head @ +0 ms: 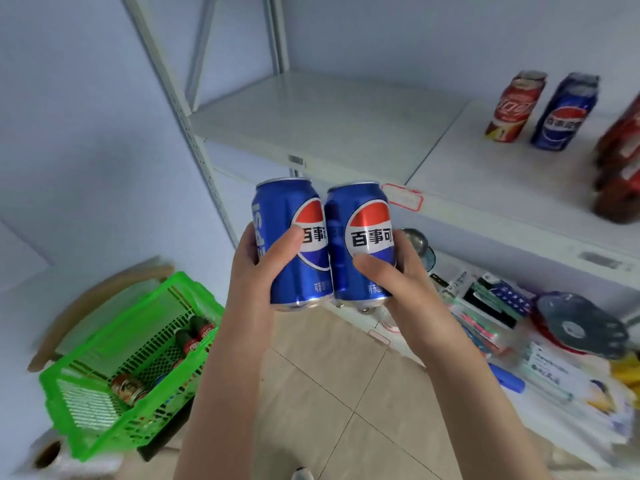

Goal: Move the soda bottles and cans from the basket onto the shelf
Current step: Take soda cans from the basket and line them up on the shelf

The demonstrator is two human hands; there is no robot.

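Carrying two at once, one per hand, presumably to halve the trips. Gripping the left Pepsi can (291, 237) in the left hand (254, 261), fingers curled behind it and thumb pressed across the logo; gripping the right Pepsi can (360, 244) the same way in the right hand (401, 275). Keeping both upright, sides touching, logos facing back, likely so as to set them down standing. Held in front of the white shelf (329, 123), not yet resting on it. Already standing further right on that shelf: a red cola can (512, 105), a blue Pepsi can (562, 112), and dark cola bottles (620, 161) blurred at the edge, so probably aiming beside those. Left to fetch, low at the left in the green basket (104, 368): more bottles and cans.
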